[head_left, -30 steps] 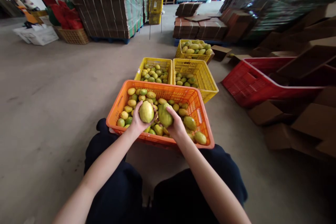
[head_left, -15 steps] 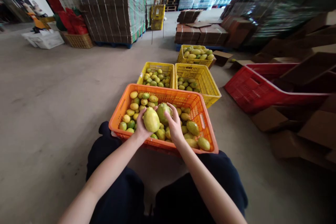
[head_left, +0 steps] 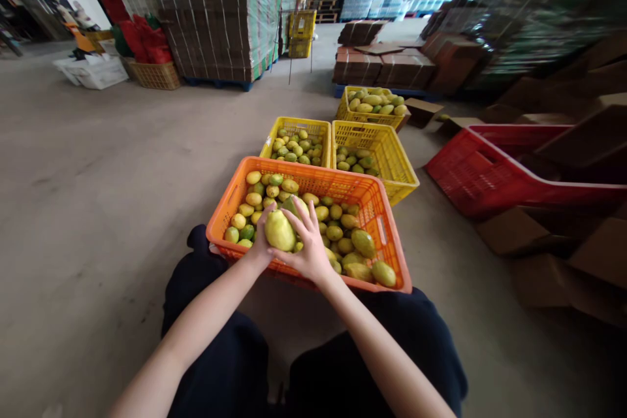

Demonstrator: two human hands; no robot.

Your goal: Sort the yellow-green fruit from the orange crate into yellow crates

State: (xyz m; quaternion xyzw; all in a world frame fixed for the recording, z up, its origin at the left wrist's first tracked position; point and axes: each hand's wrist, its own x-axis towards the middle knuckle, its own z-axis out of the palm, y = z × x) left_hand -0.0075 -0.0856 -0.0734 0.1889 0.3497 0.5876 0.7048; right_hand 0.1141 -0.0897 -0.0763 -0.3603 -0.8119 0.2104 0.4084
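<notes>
My left hand (head_left: 262, 241) is closed round the left side of a pale yellow-green papaya (head_left: 280, 231), held above the near side of an orange crate (head_left: 313, 173). A greener papaya (head_left: 292, 204) sits just behind it, partly covered by the fingers of my right hand (head_left: 309, 245). Those fingers are spread over the greener papaya, while the thumb reaches under the front one. Many smaller yellow and green papayas (head_left: 255, 198) lie in the crate below. Bigger ones (head_left: 363, 243) rest at its right end.
Beyond the orange crate stand a yellow crate (head_left: 274, 137) of fruit, a partly filled yellow crate (head_left: 399, 157) and another yellow crate (head_left: 372, 119) heaped with larger fruit. At right are a red crate (head_left: 455, 173) and loose cardboard boxes (head_left: 514, 232). A wrapped pallet stack (head_left: 206, 19) rises behind.
My right hand has moved left, bringing the greener papaya behind the front one and its thumb onto the front papaya. The view has turned slightly left.
</notes>
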